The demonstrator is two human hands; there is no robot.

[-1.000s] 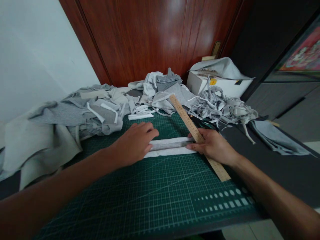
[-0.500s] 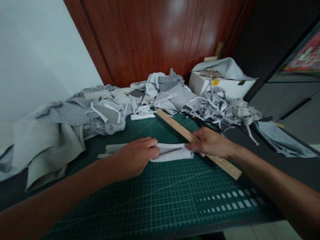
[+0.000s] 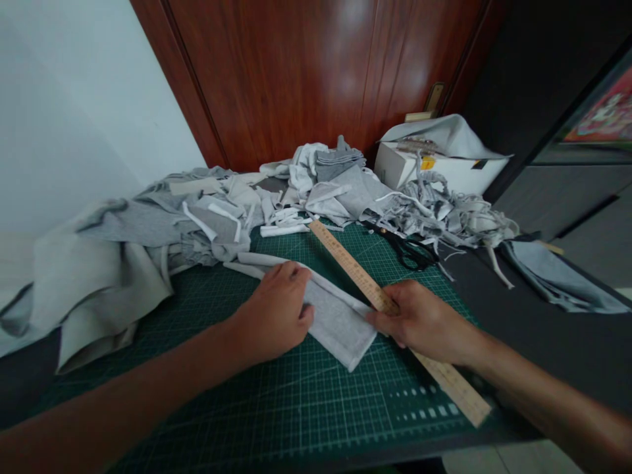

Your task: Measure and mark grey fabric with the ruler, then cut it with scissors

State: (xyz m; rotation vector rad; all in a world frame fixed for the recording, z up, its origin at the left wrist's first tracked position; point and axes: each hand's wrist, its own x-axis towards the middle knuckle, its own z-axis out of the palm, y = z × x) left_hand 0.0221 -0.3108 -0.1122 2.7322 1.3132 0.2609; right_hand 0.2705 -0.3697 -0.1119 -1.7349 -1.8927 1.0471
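Observation:
A folded piece of light grey fabric (image 3: 340, 322) lies slantwise on the green cutting mat (image 3: 306, 395), its right end turned towards me. My left hand (image 3: 284, 306) is closed on the middle of the fabric, fingers curled over its folded upper edge. In my right hand (image 3: 417, 319) a wooden ruler (image 3: 350, 263) is gripped near its middle, pointing from the back towards the front right. The thumb and fingertips of that hand also touch the fabric's right corner. Black scissors (image 3: 412, 253) lie on the mat just beyond my right hand.
Heaped grey fabric (image 3: 143, 230) lines the left side, with more folded cloth (image 3: 340, 164) at the back. A tangle of fabric strips (image 3: 459, 214) sits before a white box (image 3: 444, 172). Folded dark grey cloth (image 3: 557, 276) rests at the right. A wooden door (image 3: 286, 79) stands behind.
The fabric has unfolded wider and swung, its right part now towards me and its left end farther away. My right hand and the ruler's near end have shifted slightly towards me.

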